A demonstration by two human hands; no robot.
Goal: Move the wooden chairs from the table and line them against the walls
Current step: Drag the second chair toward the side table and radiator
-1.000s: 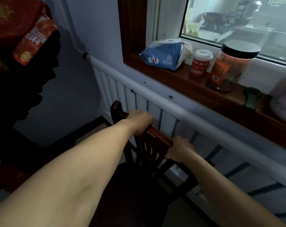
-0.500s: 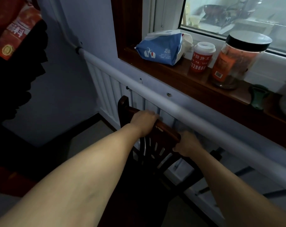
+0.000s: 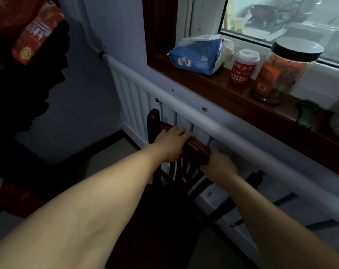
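Pushed further in over the last second: wooden chair (image 3: 184, 167) sits closer under the white pipe (image 3: 184, 105), top rail just beside the radiator (image 3: 133, 100) below the window, whether touching it can't tell. Probably means this one is about parked against the far wall, just needs squaring up and letting go. Left hand (image 3: 171, 143) draped over the top rail, fingers (image 3: 181, 133) together and curled across it, looser than before. Right hand (image 3: 218, 165) clamped on the rail's right part, fingers wrapped behind it and out of sight.

Up on the windowsill (image 3: 213, 90): clear jar (image 3: 281, 72) with black lid, reddish-orange stuff inside, can't say what. Small red tub (image 3: 242, 66) with white cap, contents hidden. Blue tissue pack (image 3: 196, 53) to the left, white tissue poking out. Green thing (image 3: 306, 113) further right, no clue.
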